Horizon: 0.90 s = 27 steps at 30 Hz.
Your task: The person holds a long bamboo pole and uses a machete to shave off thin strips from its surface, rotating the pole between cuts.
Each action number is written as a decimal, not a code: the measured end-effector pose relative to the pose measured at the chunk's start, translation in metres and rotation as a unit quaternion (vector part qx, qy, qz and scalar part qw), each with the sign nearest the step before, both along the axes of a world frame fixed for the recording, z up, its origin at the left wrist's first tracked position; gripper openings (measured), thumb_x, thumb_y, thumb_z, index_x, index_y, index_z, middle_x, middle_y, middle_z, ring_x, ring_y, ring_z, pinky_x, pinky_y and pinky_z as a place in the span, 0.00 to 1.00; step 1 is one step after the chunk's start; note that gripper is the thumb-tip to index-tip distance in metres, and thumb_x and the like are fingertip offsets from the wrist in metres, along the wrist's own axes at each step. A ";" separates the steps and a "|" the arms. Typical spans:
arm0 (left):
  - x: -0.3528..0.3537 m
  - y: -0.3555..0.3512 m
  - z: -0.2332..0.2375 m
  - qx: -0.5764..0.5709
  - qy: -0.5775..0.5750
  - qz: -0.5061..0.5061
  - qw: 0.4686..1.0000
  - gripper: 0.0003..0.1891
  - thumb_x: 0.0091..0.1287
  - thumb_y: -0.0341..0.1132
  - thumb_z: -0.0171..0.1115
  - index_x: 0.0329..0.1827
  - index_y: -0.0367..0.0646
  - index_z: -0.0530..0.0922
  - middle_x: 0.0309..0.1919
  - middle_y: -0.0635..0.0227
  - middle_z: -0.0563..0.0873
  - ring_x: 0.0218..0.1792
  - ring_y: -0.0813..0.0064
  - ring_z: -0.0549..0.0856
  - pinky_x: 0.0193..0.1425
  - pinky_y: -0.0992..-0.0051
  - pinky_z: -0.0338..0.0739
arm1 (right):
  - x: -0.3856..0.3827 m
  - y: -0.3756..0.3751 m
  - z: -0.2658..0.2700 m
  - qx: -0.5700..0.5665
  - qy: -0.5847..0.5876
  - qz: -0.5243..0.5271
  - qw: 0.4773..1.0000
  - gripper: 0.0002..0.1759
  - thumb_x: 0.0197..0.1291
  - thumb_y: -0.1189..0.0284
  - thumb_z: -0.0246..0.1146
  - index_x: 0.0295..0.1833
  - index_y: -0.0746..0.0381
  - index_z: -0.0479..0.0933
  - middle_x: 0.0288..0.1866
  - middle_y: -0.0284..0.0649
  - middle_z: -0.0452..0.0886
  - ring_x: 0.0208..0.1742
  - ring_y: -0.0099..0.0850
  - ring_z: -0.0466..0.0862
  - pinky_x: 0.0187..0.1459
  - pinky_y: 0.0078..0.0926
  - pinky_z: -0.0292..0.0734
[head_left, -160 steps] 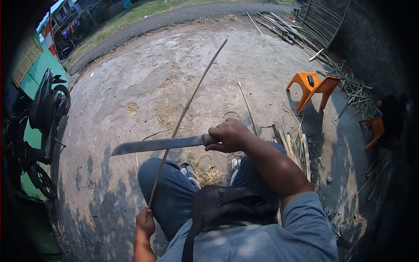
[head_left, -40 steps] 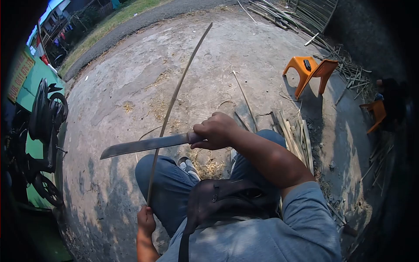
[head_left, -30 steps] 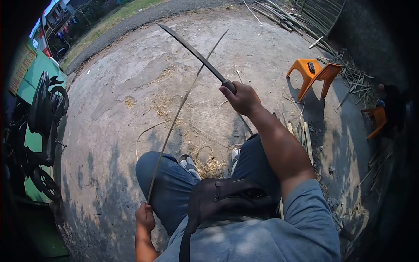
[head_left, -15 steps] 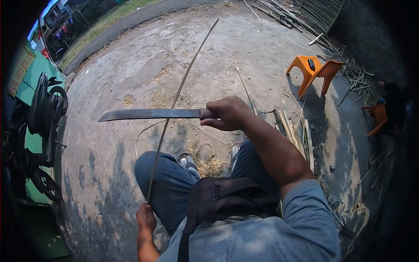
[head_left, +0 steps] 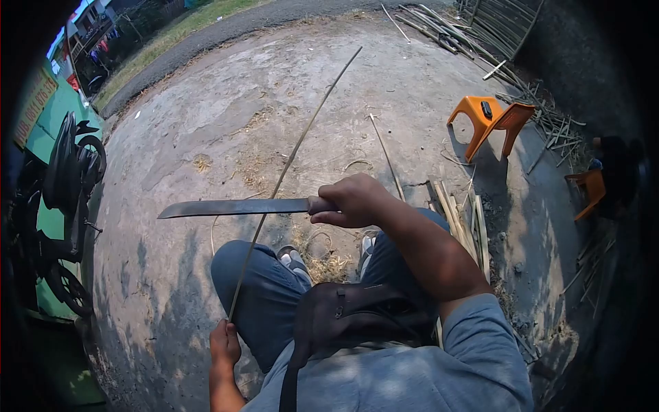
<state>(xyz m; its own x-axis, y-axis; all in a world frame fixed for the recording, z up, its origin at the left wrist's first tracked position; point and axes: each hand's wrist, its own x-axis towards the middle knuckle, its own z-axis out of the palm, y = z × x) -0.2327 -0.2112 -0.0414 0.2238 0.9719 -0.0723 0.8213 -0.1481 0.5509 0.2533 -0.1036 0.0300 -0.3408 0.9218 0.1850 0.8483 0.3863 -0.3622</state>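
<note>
My right hand (head_left: 353,200) is wrapped round the handle of a long machete (head_left: 233,208), its blade pointing left across the view. Under or against the blade passes a long thin strip (head_left: 295,147), which slants from the lower left up to the top middle; whether the two touch I cannot tell. At the strip's lower end, my left hand (head_left: 225,342) holds it beside my left knee, fingers closed. A black bag (head_left: 357,312) rests on my lap.
An orange chair (head_left: 486,120) with a small black object on it stands at the right. Split sticks (head_left: 467,223) lie beside my right leg, and more poles (head_left: 439,31) at the top right. A motorcycle (head_left: 65,206) is at the left. Someone in dark clothes (head_left: 618,172) is at the right edge.
My right hand and the machete have moved down, towards me, along the strip. The strip's far end has shifted slightly right and down. My left hand still holds its near end.
</note>
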 end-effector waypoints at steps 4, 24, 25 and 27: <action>0.000 -0.003 0.008 -0.004 0.039 0.013 0.999 0.34 0.84 0.62 0.44 0.37 0.36 0.76 0.27 0.42 0.82 0.35 0.30 0.82 0.36 0.48 0.74 | 0.020 0.013 0.005 -0.034 0.063 -0.045 0.996 0.30 0.66 0.36 0.66 0.40 0.54 0.85 0.30 0.46 0.86 0.36 0.54 0.88 0.39 0.50 0.82; -0.003 -0.004 -0.001 0.017 -0.014 0.010 1.000 0.30 0.85 0.56 0.48 0.35 0.35 0.73 0.22 0.44 0.77 0.28 0.34 0.80 0.31 0.53 0.70 | -0.013 0.011 -0.017 0.073 0.028 0.040 0.996 0.28 0.63 0.38 0.70 0.35 0.53 0.78 0.25 0.43 0.83 0.30 0.51 0.87 0.31 0.49 0.78; -0.001 -0.005 -0.003 0.019 -0.025 0.015 0.999 0.30 0.85 0.56 0.48 0.34 0.35 0.73 0.22 0.44 0.77 0.28 0.34 0.80 0.31 0.53 0.70 | -0.002 0.014 -0.015 0.073 0.064 -0.015 0.995 0.28 0.64 0.38 0.69 0.36 0.54 0.79 0.25 0.44 0.83 0.31 0.52 0.86 0.32 0.51 0.78; 0.003 -0.006 -0.004 0.034 -0.035 0.010 0.999 0.30 0.84 0.57 0.48 0.33 0.36 0.72 0.21 0.45 0.77 0.28 0.34 0.80 0.31 0.53 0.70 | 0.026 0.023 -0.005 -0.045 0.113 -0.154 0.981 0.33 0.69 0.34 0.61 0.48 0.56 0.84 0.35 0.49 0.88 0.42 0.52 0.90 0.45 0.49 0.82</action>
